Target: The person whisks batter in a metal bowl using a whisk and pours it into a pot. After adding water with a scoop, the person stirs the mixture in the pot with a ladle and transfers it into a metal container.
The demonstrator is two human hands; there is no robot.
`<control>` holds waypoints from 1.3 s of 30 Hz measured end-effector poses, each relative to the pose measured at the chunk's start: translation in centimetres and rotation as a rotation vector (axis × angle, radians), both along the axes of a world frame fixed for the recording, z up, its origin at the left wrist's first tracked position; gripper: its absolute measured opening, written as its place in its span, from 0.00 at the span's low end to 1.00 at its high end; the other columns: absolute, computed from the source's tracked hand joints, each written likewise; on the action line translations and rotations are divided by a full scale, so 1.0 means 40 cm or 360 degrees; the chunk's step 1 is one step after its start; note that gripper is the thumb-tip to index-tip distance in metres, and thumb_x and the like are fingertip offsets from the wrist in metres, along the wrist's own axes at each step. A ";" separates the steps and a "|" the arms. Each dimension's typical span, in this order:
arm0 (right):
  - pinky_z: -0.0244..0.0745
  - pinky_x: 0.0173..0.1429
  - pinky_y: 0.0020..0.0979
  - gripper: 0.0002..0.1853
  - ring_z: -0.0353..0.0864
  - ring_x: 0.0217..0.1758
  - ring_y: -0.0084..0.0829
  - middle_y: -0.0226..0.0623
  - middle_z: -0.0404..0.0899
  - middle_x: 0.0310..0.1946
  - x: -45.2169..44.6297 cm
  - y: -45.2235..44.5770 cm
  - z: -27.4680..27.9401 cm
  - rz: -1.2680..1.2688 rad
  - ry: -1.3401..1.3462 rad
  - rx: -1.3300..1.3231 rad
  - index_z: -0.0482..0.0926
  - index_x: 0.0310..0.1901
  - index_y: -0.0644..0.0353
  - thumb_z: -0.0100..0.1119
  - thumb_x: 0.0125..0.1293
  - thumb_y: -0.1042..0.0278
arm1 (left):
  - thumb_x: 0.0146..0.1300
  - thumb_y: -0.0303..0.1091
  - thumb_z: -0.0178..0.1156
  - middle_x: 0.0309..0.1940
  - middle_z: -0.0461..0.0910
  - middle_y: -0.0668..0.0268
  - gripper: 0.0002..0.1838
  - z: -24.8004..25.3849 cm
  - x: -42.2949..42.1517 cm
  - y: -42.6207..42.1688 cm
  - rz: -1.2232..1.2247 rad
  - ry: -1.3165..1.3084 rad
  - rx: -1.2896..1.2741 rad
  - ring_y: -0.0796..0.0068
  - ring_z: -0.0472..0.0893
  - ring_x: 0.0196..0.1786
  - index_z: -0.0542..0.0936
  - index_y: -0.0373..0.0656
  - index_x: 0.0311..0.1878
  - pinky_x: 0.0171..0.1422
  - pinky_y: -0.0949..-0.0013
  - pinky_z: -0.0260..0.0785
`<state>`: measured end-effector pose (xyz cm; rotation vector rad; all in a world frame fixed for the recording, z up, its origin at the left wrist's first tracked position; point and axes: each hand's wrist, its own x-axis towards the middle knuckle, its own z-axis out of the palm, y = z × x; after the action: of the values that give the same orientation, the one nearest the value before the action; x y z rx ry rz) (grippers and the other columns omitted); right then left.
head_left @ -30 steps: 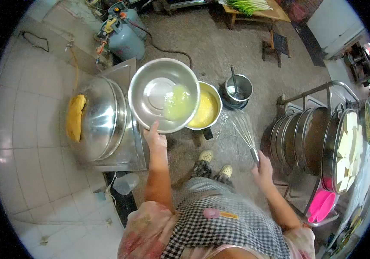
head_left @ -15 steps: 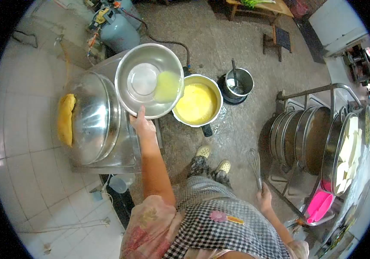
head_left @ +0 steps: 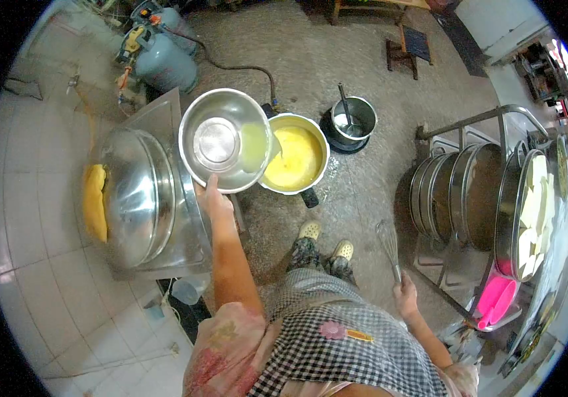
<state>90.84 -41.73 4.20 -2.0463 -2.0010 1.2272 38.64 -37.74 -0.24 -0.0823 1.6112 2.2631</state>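
Observation:
My left hand (head_left: 216, 198) grips the near rim of a shiny metal bowl (head_left: 199, 155), which is tilted to the right. A yellowish-green liquid (head_left: 253, 147) gathers at the bowl's right side and runs over the rim. It drops into a white-rimmed pot (head_left: 326, 163) with a dark handle, holding yellow liquid (head_left: 295, 159). Down at my right side, my right hand (head_left: 405, 296) is closed round the handle of a wire whisk (head_left: 390, 250). The whisk hangs away from the pot and touches nothing I can see.
A small metal pot (head_left: 363, 111) with a ladle in it stands beyond the large pot. Left is a steamer with a domed lid (head_left: 128, 198) and a yellow cloth. A metal rack (head_left: 456, 301) with round pans and a pink scoop (head_left: 496, 301) stands right. Gas cylinders (head_left: 165, 63) are behind.
The liquid has reached the bowl's right rim and now pours into the pot. The yellow surface there is disturbed. The view has shifted slightly; the whisk stays in my right hand.

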 end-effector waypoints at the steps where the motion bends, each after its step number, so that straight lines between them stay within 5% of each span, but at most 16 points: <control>1: 0.69 0.41 0.33 0.23 0.74 0.33 0.38 0.49 0.72 0.28 -0.002 -0.003 0.001 -0.0022 0.0009 -0.0006 0.66 0.54 0.68 0.45 0.54 0.71 | 0.54 0.16 0.53 0.50 0.73 0.59 0.21 -0.001 -0.001 0.009 -0.0031 0.0024 -0.0029 0.68 0.74 0.49 0.69 0.33 0.53 0.54 0.69 0.66; 7: 0.69 0.45 0.35 0.24 0.76 0.38 0.45 0.54 0.74 0.32 -0.009 -0.001 0.028 -0.0035 0.0028 -0.0137 0.67 0.53 0.69 0.44 0.53 0.70 | 0.55 0.17 0.53 0.37 0.77 0.64 0.08 0.003 0.003 0.046 -0.0146 0.0190 -0.0491 0.73 0.76 0.37 0.74 0.35 0.39 0.45 0.72 0.66; 8: 0.68 0.46 0.36 0.24 0.76 0.39 0.47 0.54 0.75 0.33 -0.010 -0.005 0.030 -0.0013 0.0054 -0.0087 0.67 0.53 0.69 0.44 0.53 0.70 | 0.52 0.21 0.54 0.27 0.76 0.64 0.01 0.011 0.019 0.054 -0.0131 0.0324 -0.0729 0.72 0.74 0.29 0.73 0.36 0.29 0.37 0.70 0.65; 11: 0.71 0.42 0.36 0.25 0.77 0.36 0.42 0.51 0.75 0.35 0.009 -0.016 0.008 0.0058 0.0005 -0.0010 0.67 0.56 0.63 0.50 0.54 0.70 | 0.48 0.25 0.56 0.20 0.72 0.61 0.04 -0.011 0.003 0.097 -0.0281 0.0988 -0.1590 0.68 0.72 0.23 0.71 0.36 0.24 0.31 0.65 0.63; 12: 0.71 0.43 0.36 0.24 0.77 0.37 0.43 0.51 0.75 0.37 0.022 -0.026 -0.014 0.0064 0.0012 0.0052 0.67 0.56 0.64 0.50 0.55 0.70 | 0.44 0.27 0.57 0.18 0.69 0.57 0.07 -0.026 0.004 0.115 -0.0236 0.1217 -0.1563 0.58 0.71 0.23 0.69 0.36 0.22 0.30 0.61 0.61; 16: 0.71 0.47 0.36 0.23 0.77 0.41 0.44 0.53 0.75 0.42 0.041 -0.050 -0.043 -0.0092 0.0053 -0.0037 0.67 0.55 0.65 0.50 0.56 0.70 | 0.45 0.28 0.56 0.22 0.72 0.56 0.06 0.001 0.030 0.178 -0.0414 0.1678 -0.1604 0.51 0.73 0.28 0.68 0.40 0.22 0.31 0.57 0.63; 23: 0.70 0.48 0.36 0.23 0.76 0.44 0.46 0.54 0.74 0.44 0.015 -0.026 0.007 -0.0017 0.0055 -0.0127 0.67 0.55 0.67 0.50 0.56 0.69 | 0.50 0.29 0.53 0.26 0.74 0.59 0.02 0.021 0.029 0.191 -0.1020 0.2441 -0.1827 0.55 0.75 0.33 0.70 0.45 0.26 0.35 0.56 0.67; 27: 0.68 0.50 0.37 0.24 0.75 0.46 0.46 0.57 0.73 0.42 -0.031 0.007 0.010 -0.0061 0.0314 0.0014 0.66 0.54 0.68 0.49 0.54 0.70 | 0.47 0.27 0.54 0.31 0.76 0.57 0.06 0.005 0.011 0.150 -0.0591 0.1876 -0.1913 0.53 0.75 0.34 0.74 0.45 0.32 0.36 0.59 0.68; 28: 0.68 0.50 0.37 0.24 0.75 0.46 0.47 0.58 0.73 0.42 -0.077 0.043 0.047 -0.0045 0.0421 -0.0015 0.65 0.54 0.68 0.48 0.54 0.70 | 0.49 0.25 0.54 0.36 0.77 0.56 0.11 -0.001 0.007 0.137 -0.0622 0.1451 -0.1877 0.57 0.77 0.37 0.75 0.41 0.38 0.40 0.63 0.69; 31: 0.68 0.50 0.36 0.27 0.76 0.46 0.42 0.57 0.73 0.44 -0.184 0.110 0.044 0.0112 0.0599 -0.0172 0.63 0.58 0.67 0.48 0.53 0.70 | 0.52 0.21 0.54 0.41 0.76 0.56 0.16 -0.013 0.094 0.076 -0.0503 0.0162 -0.0967 0.63 0.77 0.42 0.73 0.35 0.46 0.45 0.64 0.70; 33: 0.73 0.41 0.32 0.27 0.77 0.35 0.32 0.48 0.75 0.41 -0.287 0.137 0.111 -0.0129 0.1023 -0.0505 0.63 0.59 0.66 0.48 0.56 0.69 | 0.53 0.19 0.55 0.46 0.73 0.55 0.20 0.025 0.196 0.043 -0.0488 -0.0348 -0.0723 0.64 0.75 0.47 0.69 0.30 0.52 0.50 0.62 0.70; 34: 0.73 0.42 0.32 0.26 0.77 0.36 0.32 0.45 0.75 0.42 -0.310 0.136 0.065 0.0095 0.1205 -0.0150 0.62 0.60 0.64 0.48 0.58 0.67 | 0.52 0.17 0.56 0.47 0.73 0.55 0.22 -0.041 0.216 0.002 -0.0691 -0.0470 -0.0327 0.62 0.75 0.47 0.68 0.31 0.53 0.51 0.59 0.70; 35: 0.71 0.50 0.35 0.26 0.76 0.45 0.38 0.48 0.73 0.48 -0.352 0.164 0.137 0.0033 0.0908 -0.0542 0.62 0.60 0.62 0.49 0.59 0.64 | 0.52 0.16 0.56 0.47 0.72 0.53 0.22 -0.035 0.255 -0.016 -0.0900 -0.0574 -0.0234 0.60 0.75 0.48 0.67 0.30 0.53 0.52 0.57 0.71; 36: 0.66 0.57 0.38 0.25 0.71 0.54 0.46 0.53 0.70 0.52 -0.377 0.146 0.038 0.0178 0.0932 -0.0104 0.63 0.59 0.62 0.48 0.61 0.61 | 0.52 0.15 0.55 0.48 0.71 0.51 0.24 0.003 0.303 -0.009 -0.0937 -0.0795 -0.0382 0.58 0.74 0.49 0.65 0.29 0.54 0.52 0.55 0.71; 37: 0.63 0.60 0.41 0.26 0.67 0.57 0.50 0.56 0.67 0.54 -0.394 0.147 0.053 0.0077 0.0898 -0.0109 0.63 0.59 0.62 0.47 0.62 0.59 | 0.54 0.18 0.53 0.51 0.69 0.50 0.23 0.078 0.372 -0.008 -0.0873 -0.0802 -0.0645 0.55 0.74 0.51 0.63 0.29 0.56 0.52 0.54 0.71; 39: 0.63 0.60 0.41 0.27 0.67 0.57 0.50 0.56 0.66 0.55 -0.398 0.143 0.021 0.0084 0.0949 0.0009 0.62 0.60 0.66 0.45 0.63 0.56 | 0.56 0.25 0.52 0.53 0.67 0.49 0.24 -0.022 0.368 -0.054 -0.1384 -0.0975 -0.0178 0.52 0.71 0.53 0.62 0.30 0.57 0.55 0.50 0.69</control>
<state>74.92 -36.02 5.03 -1.3896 -1.7619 1.5937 53.37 -39.90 -1.13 -0.0733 1.1187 1.3064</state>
